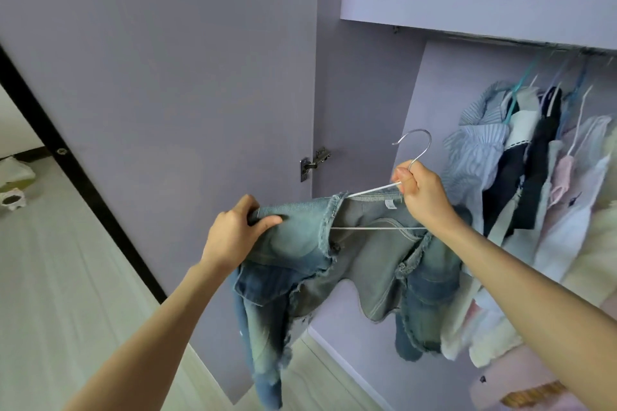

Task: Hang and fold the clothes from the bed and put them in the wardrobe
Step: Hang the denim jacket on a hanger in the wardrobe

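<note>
From the head camera, looking down along both bare arms: the faded blue denim jacket with frayed seams (337,264) is on the thin white wire hanger with a silver hook (411,147), held up in the air in front of the open lilac wardrobe (367,83). The right hand (421,194) is pinching the hanger at its neck, just under the hook, fingers curled tight round the wire. The left hand (235,233) is gripping the jacket's shoulder, thumb on top of the denim and fingers tucked behind it. The hook stands free, touching nothing, below the wardrobe's shelf (467,0) and left of the hanging row of pale shirts and dark garments (534,170) inside. The jacket's sleeves dangle down toward the pale wooden floor (60,277). The lilac wardrobe door (150,77) is swung open to the left of the jacket, its metal hinge (314,162) showing just above the left hand. Far left of the wardrobe door, a small white pot (13,200) sits on the floor
</note>
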